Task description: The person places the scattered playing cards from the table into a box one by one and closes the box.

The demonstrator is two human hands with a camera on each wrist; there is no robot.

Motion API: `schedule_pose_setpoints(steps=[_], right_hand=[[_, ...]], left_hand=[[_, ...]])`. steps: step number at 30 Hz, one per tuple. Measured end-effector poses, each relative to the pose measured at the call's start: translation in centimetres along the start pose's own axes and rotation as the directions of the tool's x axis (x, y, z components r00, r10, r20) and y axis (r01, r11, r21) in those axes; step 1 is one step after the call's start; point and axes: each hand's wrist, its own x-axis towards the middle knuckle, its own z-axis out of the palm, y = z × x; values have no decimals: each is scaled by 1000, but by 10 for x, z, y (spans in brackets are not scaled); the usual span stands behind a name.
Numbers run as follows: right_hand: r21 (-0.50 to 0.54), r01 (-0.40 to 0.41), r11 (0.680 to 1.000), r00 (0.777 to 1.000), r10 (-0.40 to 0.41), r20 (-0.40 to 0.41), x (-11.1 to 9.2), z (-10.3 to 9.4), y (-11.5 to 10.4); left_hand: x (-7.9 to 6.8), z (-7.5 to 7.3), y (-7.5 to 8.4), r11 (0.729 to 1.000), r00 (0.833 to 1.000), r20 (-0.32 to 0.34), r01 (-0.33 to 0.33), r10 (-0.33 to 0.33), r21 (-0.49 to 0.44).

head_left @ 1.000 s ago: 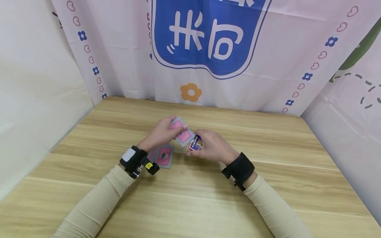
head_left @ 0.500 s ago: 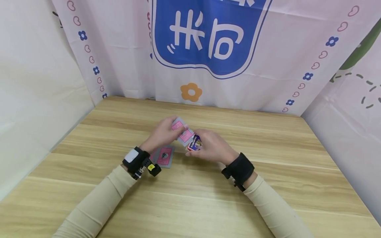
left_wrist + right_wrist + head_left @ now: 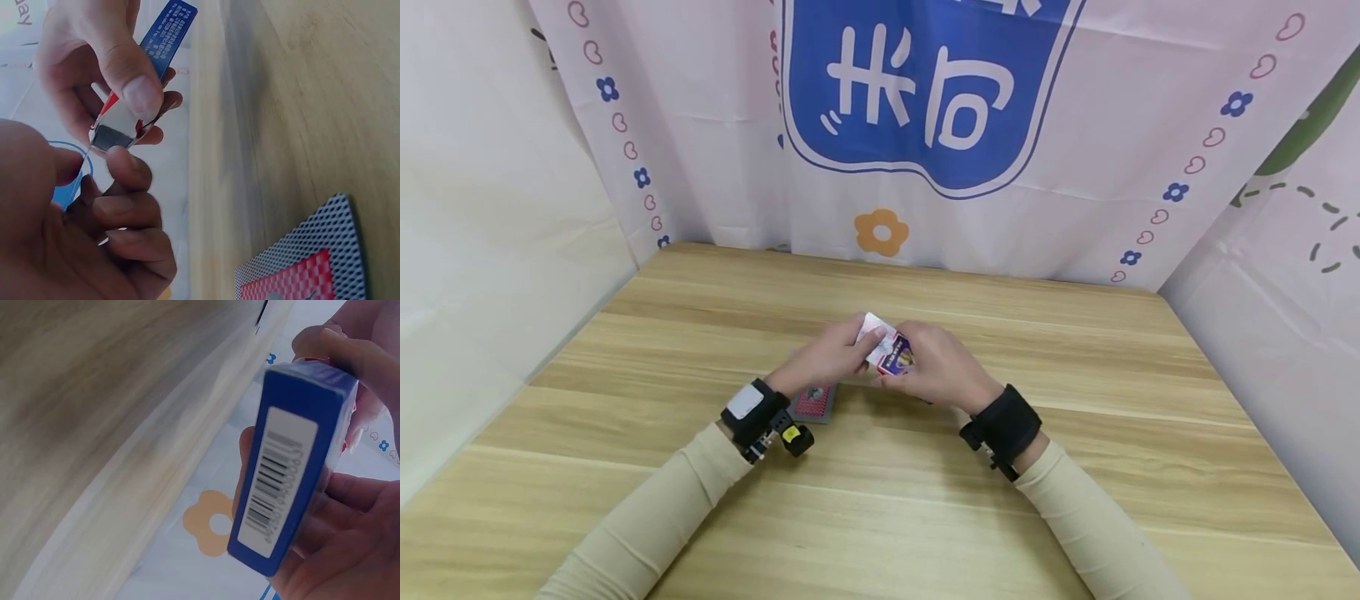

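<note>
My left hand (image 3: pixel 829 358) pinches a playing card (image 3: pixel 872 325) between thumb and fingers; its pink-patterned back looks pale with glare. My right hand (image 3: pixel 946 371) grips a blue card box (image 3: pixel 898 358), held above the table. The card lies right at the box's end and overlaps it in the head view. In the left wrist view, my left fingertips are close under the box's opened end (image 3: pixel 114 136). A barcode shows on the box's bottom (image 3: pixel 275 481) in the right wrist view. Partly hidden under my left wrist, a red-backed card (image 3: pixel 812 406) lies face down.
The wooden table (image 3: pixel 887 517) runs back to a white cloth backdrop (image 3: pixel 715 150) with a blue emblem. White cloth walls (image 3: pixel 497 208) close off the sides. My wrists carry black straps (image 3: pixel 1003 425) with small cameras.
My left hand has moved right and slightly down, bringing the card against the box's end and tilting it so it catches light. My right hand has stayed nearly in place.
</note>
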Motion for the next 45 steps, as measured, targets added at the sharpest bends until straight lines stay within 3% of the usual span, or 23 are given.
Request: schedule_pose_setpoints(steps=[6, 12, 19, 21, 26, 29, 33, 36, 42, 45], right_hand=[[-2, 19, 1000, 1000, -19, 1, -1, 0, -1], [2, 31, 1000, 999, -31, 10, -1, 2, -1], [53, 9, 999, 1000, -9, -11, 0, 2, -1], [57, 17, 998, 999, -16, -28, -1, 1, -1], [55, 43, 998, 996, -38, -83, -2, 0, -2], [38, 68, 997, 992, -63, -112, -2, 0, -2], [-2, 98, 995, 990, -98, -107, -1, 1, 0], [5, 103, 995, 993, -102, -61, 1, 1, 0], [112, 50, 992, 998, -53, 27, 5, -1, -1], [114, 30, 993, 999, -34, 35, 4, -4, 2]], left_hand=[[-4, 4, 6, 1000, 996, 87, -21, 19, 18], [-5, 5, 7, 997, 975, 208, -65, 74, -49], [-6, -8, 3, 990, 994, 99, 52, -40, -128], [-5, -7, 3, 986, 992, 115, 65, -48, -151], [-5, 4, 5, 983, 981, 193, 68, -35, -169], [-5, 13, 9, 990, 981, 193, 59, -33, -129], [-6, 20, 10, 998, 983, 184, 0, 11, -60], [-9, 10, 6, 1000, 977, 214, -10, 13, -17], [-11, -41, -6, 995, 981, 187, 33, -51, 96], [-10, -55, -11, 974, 965, 249, 30, -87, 225]])
